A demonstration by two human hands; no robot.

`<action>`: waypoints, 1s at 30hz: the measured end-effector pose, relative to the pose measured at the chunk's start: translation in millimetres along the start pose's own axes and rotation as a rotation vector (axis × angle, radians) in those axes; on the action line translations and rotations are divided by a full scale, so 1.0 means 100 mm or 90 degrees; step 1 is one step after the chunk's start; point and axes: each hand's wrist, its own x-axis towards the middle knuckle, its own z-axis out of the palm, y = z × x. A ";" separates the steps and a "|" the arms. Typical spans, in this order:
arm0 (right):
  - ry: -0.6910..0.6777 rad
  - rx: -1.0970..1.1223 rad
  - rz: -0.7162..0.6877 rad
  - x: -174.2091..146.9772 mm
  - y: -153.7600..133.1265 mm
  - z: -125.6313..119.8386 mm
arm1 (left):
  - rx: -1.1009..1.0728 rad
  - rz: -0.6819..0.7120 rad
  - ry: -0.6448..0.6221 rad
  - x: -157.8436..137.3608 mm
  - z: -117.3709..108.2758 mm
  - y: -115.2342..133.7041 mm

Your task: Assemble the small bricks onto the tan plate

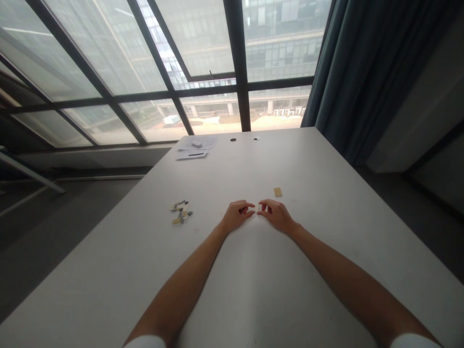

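My right hand (276, 214) is closed in a pinch, with a small pale building-block piece (258, 208) at the tips of its thumb and index finger. Facing it from the left, my left hand (237, 214) has its thumb and index fingertip a little apart, close beside that piece; whether they touch it is too small to tell. Just beyond my right hand lies a flat tan studded plate (277, 192). Off to the left is a loose pile of small building-block pieces (180, 212) in tan, grey, black and pale colours.
Both forearms rest over a large white table (239, 166). Papers (195, 145) with a small white object and a dark pen-like thing lie at its far left corner. Two round cable holes (233, 139) are near the far edge. Windows and a dark blue curtain (340, 82) stand behind.
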 end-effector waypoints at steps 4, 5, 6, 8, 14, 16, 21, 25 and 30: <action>0.004 0.006 0.007 0.01 -0.01 0.00 | 0.006 0.003 0.008 0.00 0.00 0.00; 0.006 0.007 0.008 0.01 -0.01 0.01 | 0.007 0.002 0.010 0.00 0.00 0.00; 0.007 0.008 0.009 0.01 0.00 0.01 | 0.007 0.001 0.012 0.00 0.00 0.00; 0.012 0.008 0.013 0.01 0.00 0.02 | 0.010 -0.001 0.013 0.00 0.00 0.01; 0.031 -0.004 0.026 0.01 0.01 0.02 | 0.009 -0.007 0.006 0.00 -0.02 0.08; 0.033 -0.007 0.025 0.01 0.00 0.02 | 0.005 -0.007 0.003 0.00 -0.03 0.09; 0.033 -0.013 0.025 0.01 -0.02 0.01 | 0.011 -0.007 -0.004 0.00 -0.03 0.08; 0.033 -0.019 0.024 0.01 -0.02 0.02 | -0.002 -0.009 -0.007 -0.01 -0.02 0.05; 0.038 -0.029 0.021 0.01 -0.03 0.02 | -0.013 -0.011 -0.005 -0.01 -0.01 0.01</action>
